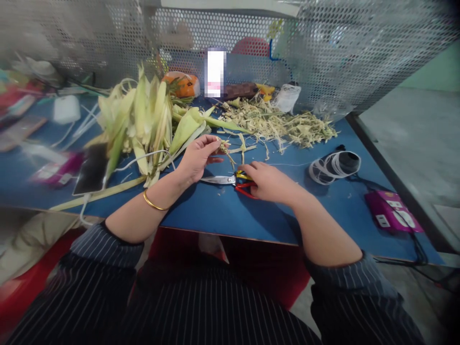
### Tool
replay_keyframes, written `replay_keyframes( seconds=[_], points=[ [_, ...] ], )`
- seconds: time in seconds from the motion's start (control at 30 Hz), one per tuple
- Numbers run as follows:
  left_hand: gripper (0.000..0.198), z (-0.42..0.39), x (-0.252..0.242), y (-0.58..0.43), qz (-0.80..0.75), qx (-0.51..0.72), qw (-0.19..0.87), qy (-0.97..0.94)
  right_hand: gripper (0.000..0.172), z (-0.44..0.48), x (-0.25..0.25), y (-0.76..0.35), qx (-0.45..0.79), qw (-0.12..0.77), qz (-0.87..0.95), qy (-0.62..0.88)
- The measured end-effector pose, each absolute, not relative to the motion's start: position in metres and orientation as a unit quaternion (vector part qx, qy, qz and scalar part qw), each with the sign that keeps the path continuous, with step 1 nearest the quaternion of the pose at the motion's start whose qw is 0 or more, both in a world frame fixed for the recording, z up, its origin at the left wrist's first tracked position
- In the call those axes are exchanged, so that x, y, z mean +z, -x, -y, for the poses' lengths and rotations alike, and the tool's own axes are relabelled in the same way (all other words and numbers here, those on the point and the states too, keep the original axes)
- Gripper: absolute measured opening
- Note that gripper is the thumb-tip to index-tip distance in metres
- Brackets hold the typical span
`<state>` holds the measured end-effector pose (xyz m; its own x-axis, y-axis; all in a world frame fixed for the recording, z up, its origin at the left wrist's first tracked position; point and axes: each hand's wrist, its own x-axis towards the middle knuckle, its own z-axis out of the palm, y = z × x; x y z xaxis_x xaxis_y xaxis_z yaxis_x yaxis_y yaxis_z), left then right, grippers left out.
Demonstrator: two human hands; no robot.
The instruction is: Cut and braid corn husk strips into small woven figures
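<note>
My left hand [197,157] is raised a little above the blue table [223,211], its fingers pinched on a small knotted piece of pale leaf strip [224,146]. My right hand [268,182] lies on the table with its fingers closed over the red and yellow handles of a pair of scissors [230,180]. The steel blades point left, toward my left wrist. A gold bangle [154,202] sits on my left forearm.
A heap of long green-yellow leaves [143,120] lies at the left, and a pile of dry trimmed shreds [283,122] at the back. Rolls of white band [334,166] and a magenta power strip [391,211] sit at the right. A phone [91,168] lies at the left. Perforated metal screens [359,52] wall the back.
</note>
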<state>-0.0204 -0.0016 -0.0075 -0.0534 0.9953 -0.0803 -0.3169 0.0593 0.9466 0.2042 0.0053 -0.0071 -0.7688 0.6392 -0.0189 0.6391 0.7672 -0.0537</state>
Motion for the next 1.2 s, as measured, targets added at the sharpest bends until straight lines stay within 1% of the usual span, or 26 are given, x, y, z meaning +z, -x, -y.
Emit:
replay_keyframes(
  seconds=[0.1, 0.17, 0.2, 0.27, 0.33, 0.37, 0.43, 0.5, 0.6, 0.77, 1.0, 1.2],
  points=[
    [0.013, -0.003, -0.007, 0.026, -0.446, 0.594, 0.571, -0.349, 0.064, -0.003, -0.007, -0.203, 0.050, -0.024, 0.931, 0.360],
    [0.015, -0.008, -0.006, 0.033, -0.446, 0.622, 0.551, -0.332, 0.063, -0.004, -0.006, -0.204, 0.095, -0.008, 0.926, 0.365],
    [0.016, -0.011, -0.005, 0.037, -0.446, 0.639, 0.535, -0.327, 0.062, -0.004, -0.005, -0.205, 0.128, 0.022, 0.917, 0.377],
    [0.017, -0.016, -0.004, 0.045, -0.453, 0.674, 0.489, -0.318, 0.057, -0.007, -0.004, -0.208, 0.217, 0.132, 0.873, 0.417],
    [0.016, -0.019, -0.003, 0.050, -0.458, 0.699, 0.455, -0.308, 0.049, -0.008, -0.002, -0.209, 0.347, 0.251, 0.791, 0.436],
    [0.016, -0.020, -0.003, 0.051, -0.459, 0.704, 0.449, -0.303, 0.046, -0.007, 0.000, -0.208, 0.420, 0.292, 0.746, 0.426],
    [0.015, -0.020, -0.005, 0.049, -0.462, 0.703, 0.451, -0.297, 0.045, -0.002, 0.005, -0.206, 0.545, 0.319, 0.672, 0.387],
    [0.016, -0.019, -0.009, 0.044, -0.467, 0.695, 0.455, -0.303, 0.048, 0.005, 0.010, -0.202, 0.607, 0.311, 0.637, 0.360],
    [0.017, -0.016, -0.013, 0.037, -0.476, 0.687, 0.435, -0.335, 0.051, 0.014, 0.015, -0.196, 0.621, 0.297, 0.638, 0.346],
    [0.018, -0.009, -0.013, 0.031, -0.477, 0.670, 0.420, -0.384, 0.049, 0.016, 0.008, -0.191, 0.619, 0.279, 0.644, 0.352],
    [0.016, -0.007, -0.010, 0.029, -0.491, 0.656, 0.406, -0.405, 0.056, 0.017, 0.004, -0.189, 0.643, 0.257, 0.619, 0.369],
    [0.019, -0.008, -0.010, 0.030, -0.465, 0.669, 0.436, -0.383, 0.058, 0.020, 0.007, -0.187, 0.652, 0.256, 0.598, 0.390]
  ],
)
